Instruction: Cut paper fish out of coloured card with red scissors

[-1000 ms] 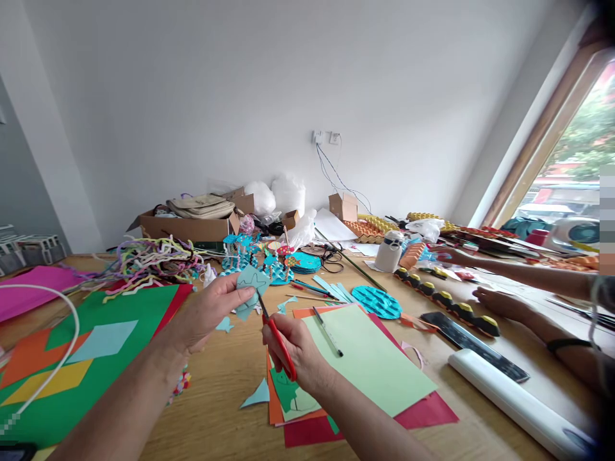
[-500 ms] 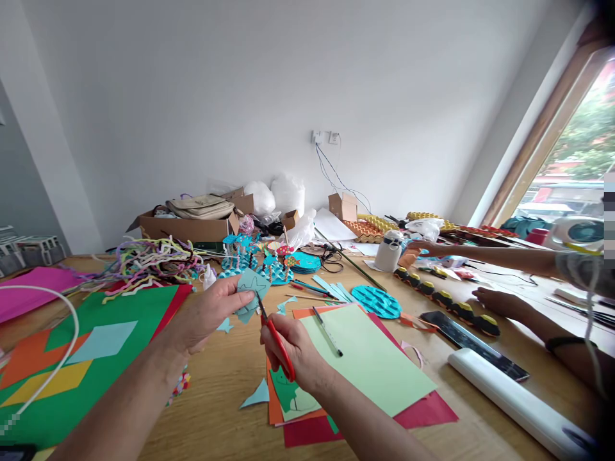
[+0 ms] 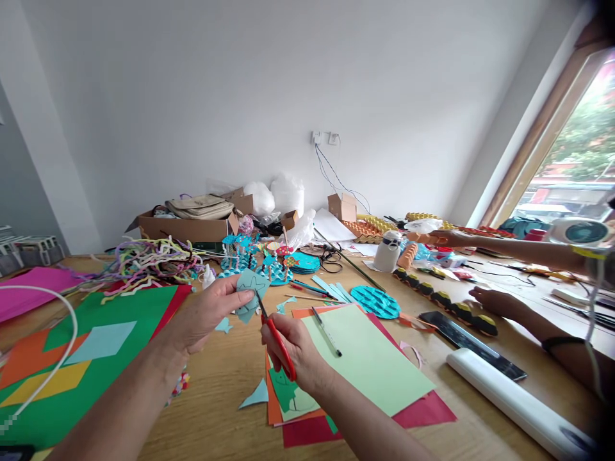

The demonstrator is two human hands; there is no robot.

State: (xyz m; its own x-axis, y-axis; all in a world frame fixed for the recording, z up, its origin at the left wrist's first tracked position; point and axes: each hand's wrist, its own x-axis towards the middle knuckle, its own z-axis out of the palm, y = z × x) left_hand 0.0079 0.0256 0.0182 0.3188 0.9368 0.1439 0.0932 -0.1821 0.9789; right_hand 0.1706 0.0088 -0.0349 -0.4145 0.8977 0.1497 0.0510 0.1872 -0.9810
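A light blue piece of paper (image 3: 252, 285) with a star-like outline drawn on it is pinched between thumb and fingers of my left hand (image 3: 217, 308). My right hand (image 3: 290, 346) is closed on red-handled scissors (image 3: 277, 349), whose blades reach the paper's right edge. Below lie a blue scrap (image 3: 255, 394) and, left of the scissors, a small blue cut-out (image 3: 224, 325). Right of my right hand is a pale green sheet (image 3: 369, 358) on orange and red sheets, with a pen (image 3: 327, 331) on top.
Green sheets (image 3: 125, 346) with coloured pieces lie at left, below tangled pipe cleaners (image 3: 154, 262). At right, a co-worker's hand (image 3: 497, 302) rests near a black-and-yellow strip (image 3: 446, 301); a phone (image 3: 471, 344) and a white device (image 3: 509, 397) lie nearer.
The co-worker's far arm has moved, its hand now further right, away from the white jar. My hands, the paper and the scissors look nearly the same.
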